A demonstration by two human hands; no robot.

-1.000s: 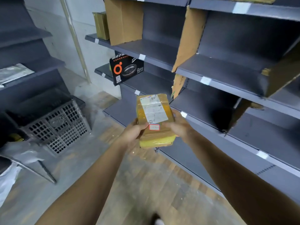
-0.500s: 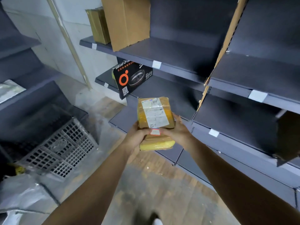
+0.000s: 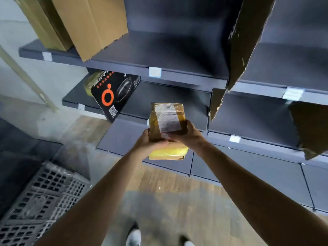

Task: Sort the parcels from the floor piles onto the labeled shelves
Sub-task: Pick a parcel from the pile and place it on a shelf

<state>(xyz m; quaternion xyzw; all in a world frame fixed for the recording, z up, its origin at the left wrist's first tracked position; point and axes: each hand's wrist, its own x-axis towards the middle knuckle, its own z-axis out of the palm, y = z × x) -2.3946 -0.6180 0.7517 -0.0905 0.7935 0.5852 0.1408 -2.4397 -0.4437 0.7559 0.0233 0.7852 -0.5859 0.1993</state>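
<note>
A yellow taped parcel [image 3: 167, 119] with a white shipping label on top is held out in front of the dark grey shelves [image 3: 159, 50]. My left hand [image 3: 149, 144] grips its near left side, thumb on top. My right hand [image 3: 184, 134] grips its right side, fingers over the label's lower edge. The parcel hangs level with the lower shelf [image 3: 177, 100], just in front of its edge. White label tags [image 3: 154, 71] mark the shelf fronts.
A black pan box [image 3: 115, 96] leans on the lower shelf at left. Brown cardboard boxes [image 3: 92, 23] stand on the upper shelf. Cardboard dividers [image 3: 243, 43] split the bays. A grey plastic crate [image 3: 40, 201] lies on the floor at left. My shoes [image 3: 134, 237] are below.
I have stepped closer to the shelves. The parcel, held in both hands, has moved forward toward the lower shelf and tilted a little away from me.
</note>
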